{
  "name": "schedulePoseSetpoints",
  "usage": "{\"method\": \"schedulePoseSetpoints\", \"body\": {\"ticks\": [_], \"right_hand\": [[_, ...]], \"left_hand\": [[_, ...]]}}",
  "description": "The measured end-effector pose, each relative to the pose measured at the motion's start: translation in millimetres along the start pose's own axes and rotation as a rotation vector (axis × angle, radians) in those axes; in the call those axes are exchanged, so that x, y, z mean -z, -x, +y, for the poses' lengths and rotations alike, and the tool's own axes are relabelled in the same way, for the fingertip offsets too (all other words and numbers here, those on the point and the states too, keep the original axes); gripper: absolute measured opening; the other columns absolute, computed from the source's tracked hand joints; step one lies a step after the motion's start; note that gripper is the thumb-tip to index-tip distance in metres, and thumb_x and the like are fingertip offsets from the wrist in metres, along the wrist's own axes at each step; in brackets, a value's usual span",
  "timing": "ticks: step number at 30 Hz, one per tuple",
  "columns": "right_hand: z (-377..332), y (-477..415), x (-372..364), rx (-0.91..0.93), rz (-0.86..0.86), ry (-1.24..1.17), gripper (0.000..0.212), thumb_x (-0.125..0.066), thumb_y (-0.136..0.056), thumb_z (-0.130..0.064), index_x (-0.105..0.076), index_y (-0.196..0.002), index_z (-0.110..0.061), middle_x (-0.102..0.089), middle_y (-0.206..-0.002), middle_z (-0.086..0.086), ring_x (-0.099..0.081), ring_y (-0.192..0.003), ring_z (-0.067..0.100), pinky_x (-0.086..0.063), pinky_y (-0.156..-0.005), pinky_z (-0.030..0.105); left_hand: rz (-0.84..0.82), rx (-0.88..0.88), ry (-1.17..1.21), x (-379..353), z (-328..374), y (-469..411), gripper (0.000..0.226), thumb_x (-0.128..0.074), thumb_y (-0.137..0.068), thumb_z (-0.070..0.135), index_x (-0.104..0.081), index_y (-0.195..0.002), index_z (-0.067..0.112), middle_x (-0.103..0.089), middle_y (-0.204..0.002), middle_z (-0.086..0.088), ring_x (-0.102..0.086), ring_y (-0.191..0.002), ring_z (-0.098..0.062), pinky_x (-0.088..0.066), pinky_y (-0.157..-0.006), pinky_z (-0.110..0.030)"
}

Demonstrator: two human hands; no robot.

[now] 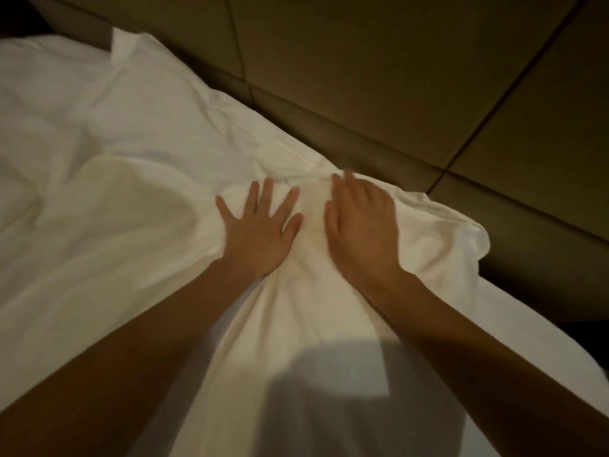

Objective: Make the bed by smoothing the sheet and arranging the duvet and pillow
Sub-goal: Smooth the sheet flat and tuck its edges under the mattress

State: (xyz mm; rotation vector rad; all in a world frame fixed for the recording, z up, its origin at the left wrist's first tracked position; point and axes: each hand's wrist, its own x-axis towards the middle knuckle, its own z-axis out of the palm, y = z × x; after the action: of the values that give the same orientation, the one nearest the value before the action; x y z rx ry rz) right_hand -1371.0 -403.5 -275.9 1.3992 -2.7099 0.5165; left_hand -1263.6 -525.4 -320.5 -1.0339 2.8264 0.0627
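Head view shows both hands pressed flat on white bedding near the bed's far edge, neither one grasping anything. The left hand (260,230) lies palm down with its fingers (252,196) splayed wide, spread over the cloth rather than pinching it. The right hand (361,219) sits just beside it, also palm down and unclenched, its fingers closer together and blurred, so whether its tips press or only skim the fabric cannot be told.

Open palms suit this step: judged from the posture, the person is flattening a bunched patch, and broad contact pushes creases outward where a pinch would only gather more cloth.

The white sheet (138,179) runs under and all around both hands. Between and just beyond them it rises in a rumpled ridge, with creases fanning toward the wrists. To the right of the right hand a loose fold (461,232) hangs over the bed's far edge, against the padded panel wall (379,77). Toward the bed's left end the fabric lies in softer, shallower waves. Whether this layer is the sheet or the duvet cover cannot be told for certain; no pillow is plainly distinguishable.

A shadow falls across the cloth at the bed's near edge, between the forearms. The smoothing looks far from finished, given the ridge and the overhanging fold.
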Motion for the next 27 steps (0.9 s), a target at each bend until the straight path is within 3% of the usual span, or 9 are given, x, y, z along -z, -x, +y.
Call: {"method": "schedulePoseSetpoints", "body": {"ticks": [3, 5, 8, 11, 13, 16, 19, 23, 27], "right_hand": [[-40.3, -14.8, -18.8, 0.272, -0.2, 0.005, 0.062, -0.008, -0.096, -0.044, -0.034, -0.149, -0.023, -0.031, -0.155, 0.004, -0.023, -0.145, 0.025, -0.01, -0.119, 0.047], [-34.0, -24.6, -37.7, 0.198, -0.287, 0.088, 0.074, 0.008, -0.089, -0.048, -0.02, -0.153, -0.025, -0.017, -0.161, 0.001, -0.01, -0.148, 0.021, -0.001, -0.119, 0.042], [-15.3, -33.5, -52.6, 0.057, -0.281, 0.188, 0.064, 0.002, -0.097, -0.046, -0.01, -0.155, -0.022, -0.006, -0.162, 0.004, -0.003, -0.149, 0.019, 0.001, -0.119, 0.039], [-15.5, -46.5, -53.6, -0.076, -0.285, 0.214, 0.057, -0.011, -0.102, -0.04, -0.006, -0.155, -0.018, -0.005, -0.162, 0.007, -0.003, -0.149, 0.022, 0.001, -0.121, 0.043], [-22.1, -53.7, -57.7, -0.095, -0.189, 0.202, 0.057, -0.014, -0.102, -0.036, -0.013, -0.154, -0.012, -0.015, -0.16, 0.012, -0.014, -0.147, 0.026, -0.006, -0.121, 0.044], [-40.1, -63.3, -64.7, 0.137, -0.081, 0.086, 0.057, -0.018, -0.099, -0.036, -0.03, -0.149, -0.012, -0.031, -0.155, 0.013, -0.029, -0.143, 0.029, -0.018, -0.119, 0.045], [-52.9, -72.8, -79.4, 0.318, -0.249, 0.13, 0.062, -0.002, -0.098, -0.046, -0.019, -0.153, -0.023, -0.016, -0.161, 0.003, -0.011, -0.149, 0.02, -0.005, -0.121, 0.041], [-48.4, -82.2, -91.6, 0.207, -0.258, 0.153, 0.063, 0.002, -0.096, -0.046, -0.008, -0.154, -0.024, -0.005, -0.162, 0.0, -0.001, -0.149, 0.016, 0.004, -0.12, 0.037], [-50.0, -79.8, -94.0, 0.178, -0.225, 0.118, 0.063, -0.003, -0.097, -0.046, -0.016, -0.154, -0.021, -0.014, -0.161, 0.002, -0.007, -0.149, 0.018, -0.005, -0.121, 0.04]], "left_hand": [[0.09, -0.144, -0.216, -6.4, -16.1, -21.3, 0.069, 0.004, -0.087, 0.052, 0.017, -0.151, 0.03, 0.013, -0.162, -0.01, 0.011, -0.149, -0.024, -0.003, -0.106, -0.075], [0.152, -0.214, -0.22, -6.2, -34.8, -42.2, 0.065, 0.003, -0.092, 0.05, 0.009, -0.153, 0.03, 0.004, -0.163, -0.008, 0.005, -0.15, -0.021, 0.001, -0.107, -0.073], [0.269, -0.314, -0.168, 1.9, -65.4, -65.4, 0.054, -0.01, -0.103, 0.041, -0.026, -0.152, 0.024, -0.026, -0.159, -0.005, -0.02, -0.148, -0.023, -0.007, -0.113, -0.066], [0.358, -0.353, -0.211, 1.7, -95.2, -86.0, 0.049, -0.022, -0.105, 0.038, -0.037, -0.149, 0.021, -0.031, -0.156, -0.006, -0.024, -0.146, -0.024, -0.009, -0.116, -0.062], [0.404, -0.33, -0.213, 3.3, -104.2, -99.2, 0.049, -0.025, -0.105, 0.038, -0.037, -0.149, 0.021, -0.031, -0.157, -0.007, -0.024, -0.146, -0.023, -0.009, -0.116, -0.06], [0.395, -0.346, -0.196, 1.0, -110.0, -117.6, 0.05, -0.024, -0.104, 0.036, -0.032, -0.151, 0.02, -0.028, -0.158, -0.008, -0.026, -0.146, -0.023, -0.013, -0.116, -0.057], [0.343, -0.458, -0.204, 6.2, -126.1, -138.0, 0.053, -0.017, -0.103, 0.035, -0.022, -0.154, 0.021, -0.02, -0.161, -0.005, -0.019, -0.148, -0.021, -0.011, -0.119, -0.05], [0.306, -0.539, -0.208, 20.9, -157.0, -150.4, 0.053, -0.016, -0.102, 0.033, -0.026, -0.152, 0.021, -0.023, -0.16, -0.003, -0.018, -0.148, -0.022, -0.007, -0.12, -0.042], [0.324, -0.39, -0.223, 30.4, -203.8, -160.5, 0.053, -0.017, -0.101, 0.033, -0.03, -0.151, 0.02, -0.027, -0.158, -0.006, -0.024, -0.146, -0.024, -0.01, -0.119, -0.045]]}}
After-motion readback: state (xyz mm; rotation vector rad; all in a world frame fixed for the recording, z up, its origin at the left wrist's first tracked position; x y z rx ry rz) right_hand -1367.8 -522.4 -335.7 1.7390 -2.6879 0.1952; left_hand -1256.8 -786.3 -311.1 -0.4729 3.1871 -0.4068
